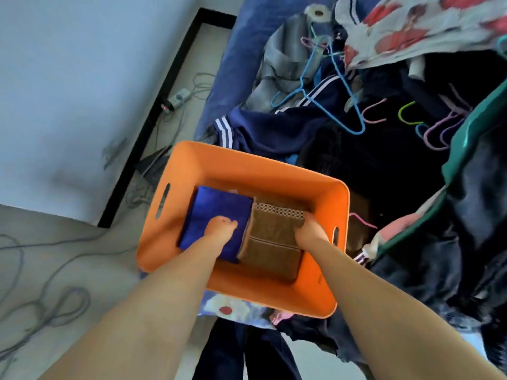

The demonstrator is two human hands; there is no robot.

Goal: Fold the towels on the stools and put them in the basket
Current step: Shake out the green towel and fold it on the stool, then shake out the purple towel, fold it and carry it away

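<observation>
Head view: both hands are down inside the orange basket (340,204), which sits on a bed piled with clothes and hangers.

- Folded blue towel (214,212) lies in the left half of the basket, folded brown towel (274,242) in the right half, edges touching along the middle.
- Left hand (219,229) rests on the blue towel, fingers curled, pressing rather than gripping as far as I can see. Can't tell if anything is pinched underneath.
- Right hand (310,229) is at the right edge of the brown towel, near its checked border, fingers wrapped over the edge, so it reads as holding the towel.
- No stools in frame, so I can't say whether more towels are waiting.

Judgement: this is the placing/seating step for the brown towel, with the blue one being held down as a stop.

To do it well:
- Keep the left palm flat so the blue stack doesn't slide or unfold.
- Lower the brown towel's right edge straight down along the basket wall, don't drag it sideways.
- Release the fingers only once the fold lies flat, then smooth toward the wall.
- Lift both hands out vertically to avoid catching a fold.

Risk: the right-hand fingers could pull the top layer open on the way out.
</observation>
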